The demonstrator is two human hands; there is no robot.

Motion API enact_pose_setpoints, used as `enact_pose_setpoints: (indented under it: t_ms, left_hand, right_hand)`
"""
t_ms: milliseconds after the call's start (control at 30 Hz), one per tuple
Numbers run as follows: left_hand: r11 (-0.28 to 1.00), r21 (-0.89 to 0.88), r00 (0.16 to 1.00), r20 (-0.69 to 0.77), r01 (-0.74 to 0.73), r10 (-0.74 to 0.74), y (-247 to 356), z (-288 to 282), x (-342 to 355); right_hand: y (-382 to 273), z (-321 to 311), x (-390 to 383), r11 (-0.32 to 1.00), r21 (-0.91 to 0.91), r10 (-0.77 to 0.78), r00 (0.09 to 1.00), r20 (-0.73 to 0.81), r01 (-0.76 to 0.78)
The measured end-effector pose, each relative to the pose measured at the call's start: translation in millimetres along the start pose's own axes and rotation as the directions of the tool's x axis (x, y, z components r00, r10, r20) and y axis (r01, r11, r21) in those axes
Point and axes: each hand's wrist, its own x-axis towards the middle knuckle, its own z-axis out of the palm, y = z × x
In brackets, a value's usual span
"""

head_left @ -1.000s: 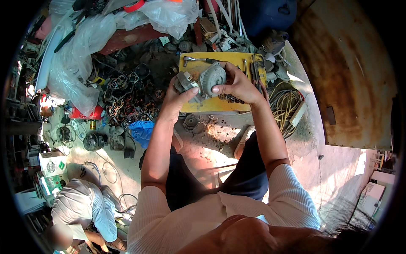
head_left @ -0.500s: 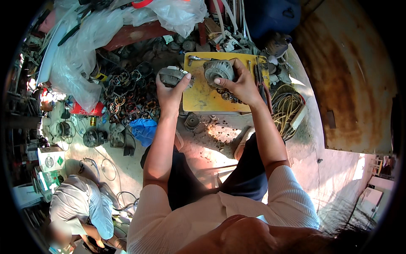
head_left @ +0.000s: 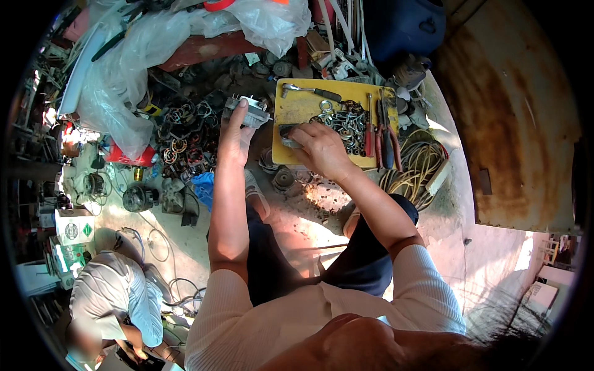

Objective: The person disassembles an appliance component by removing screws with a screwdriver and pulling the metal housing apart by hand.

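My left hand (head_left: 234, 127) is closed round a grey ribbed motor housing half (head_left: 252, 116) with a whitish top and thin prongs, held up left of the yellow board (head_left: 291, 114). My right hand (head_left: 318, 145) is over the board's near left part, fingers curled on a dark grey motor cover (head_left: 288, 133) that is mostly hidden beneath them. Beyond it lies a ratchet wrench (head_left: 312, 92). Loose washers and nuts (head_left: 349, 127) are heaped to the right of my fingers. Along the board's right side lie a red-handled screwdriver (head_left: 369, 139) and pliers (head_left: 388, 151).
Motor parts and copper coils (head_left: 182, 136) pile up on the left. A coil of cable (head_left: 413, 164) lies right of the board, near a rusty metal sheet (head_left: 513, 123). Plastic sheeting (head_left: 124, 93) hangs at far left. Another person (head_left: 114, 290) crouches at lower left.
My right hand has moved left and nearer with its cover, turning palm down and uncovering the washers and ratchet handle. My left hand has tilted its housing, showing more of the whitish top.
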Motion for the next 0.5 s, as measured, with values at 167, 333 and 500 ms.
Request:
enact_pose_setpoints:
  t_ms: [167,333,500]
  left_hand:
    - [0.981,-0.138,0.976,0.187,0.139,-0.112,0.3,7.2,-10.7]
    - [0.99,-0.045,0.954,0.278,0.131,-0.114,0.8,12.8,-19.5]
    - [0.996,0.069,0.94,0.334,0.054,-0.074,6.1,23.2,-31.6]
  right_hand:
    - [7.7,22.9,-9.5,0.987,-0.158,-0.022,0.995,0.098,0.037]
    - [2.0,20.6,-16.9,0.991,-0.131,-0.014,0.98,0.197,0.041]
    - [-6.3,-14.3,-5.9,0.873,0.341,0.287,0.932,0.221,-0.35]
